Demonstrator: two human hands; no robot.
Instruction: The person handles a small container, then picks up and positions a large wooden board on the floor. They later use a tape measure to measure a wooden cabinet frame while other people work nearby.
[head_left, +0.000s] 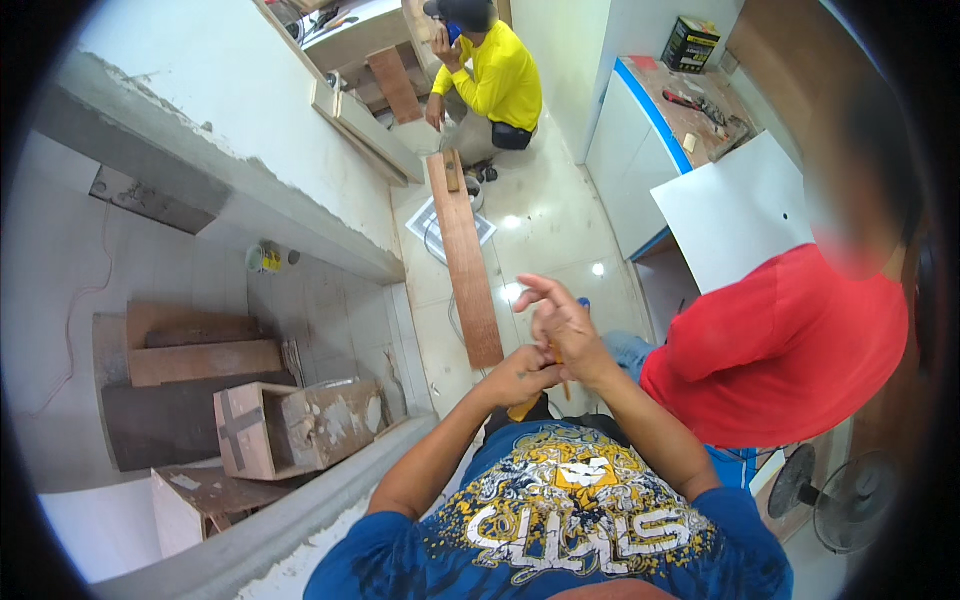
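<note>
Both my hands are together in front of my waist. My left hand [527, 375] is closed, its fingers curled round something I cannot make out. Small yellow-orange parts [521, 409] show below it, and a thin orange-yellow piece [567, 389] hangs beside it. My right hand [562, 328] is raised just above and to the right of the left one, touching or nearly touching it. Its fingers are stretched out and apart. Beyond my hands, a long reddish-brown wooden board [465, 260] extends away from me, with a small wooden block [452, 170] on its far end.
A person in a red shirt [780, 345] is close on my right. Farther off, a person in yellow [500, 80] crouches. Wooden boxes and boards [250, 430] lie behind the low wall at left. A counter [690, 120] with tools stands at right, near a white panel [735, 210] and a fan [855, 500].
</note>
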